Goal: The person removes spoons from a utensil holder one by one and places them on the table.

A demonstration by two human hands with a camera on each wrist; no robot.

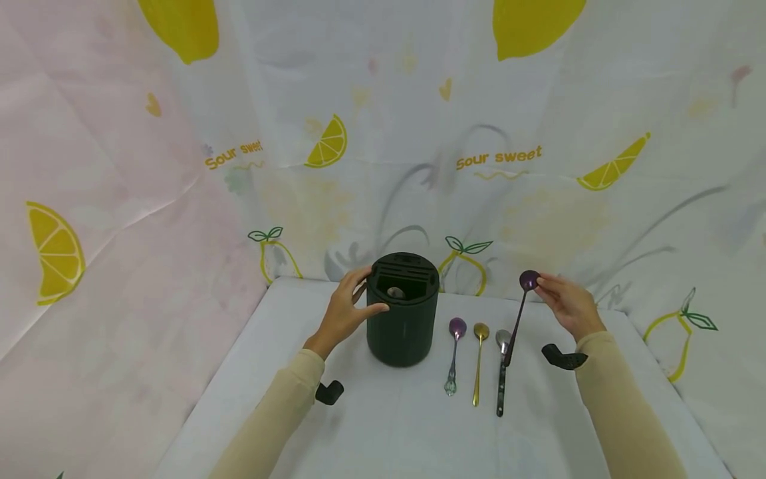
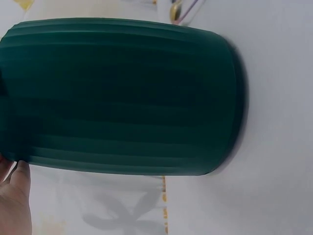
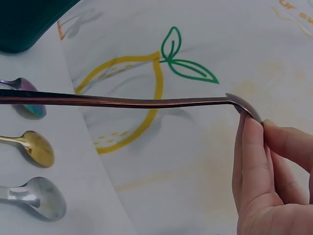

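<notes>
On the left side of a dark green container [image 1: 399,336], at its slotted top, the fingers of the left hand [image 1: 341,313] grip the upper edge, thumb parted from the others and set at the front. The container stands upright on a white counter [image 1: 383,426], to the right of those fingers; a small rounded object [image 1: 395,292], too obscure to identify, shows in its opening.

The fingers of the right hand [image 1: 568,306] are together, pinching the bowl of a dark purple spoon [image 3: 146,103], its handle slanting down and left from them. Whether its end touches the silver spoon [image 1: 502,379] is unclear. That one, dark-handled, lies left of the right fingers; farther left of them come a gold spoon [image 1: 481,331] and a purple-bowled spoon [image 1: 457,326]. Beyond both sets of fingers hangs a lemon-print cloth [image 1: 395,100].
</notes>
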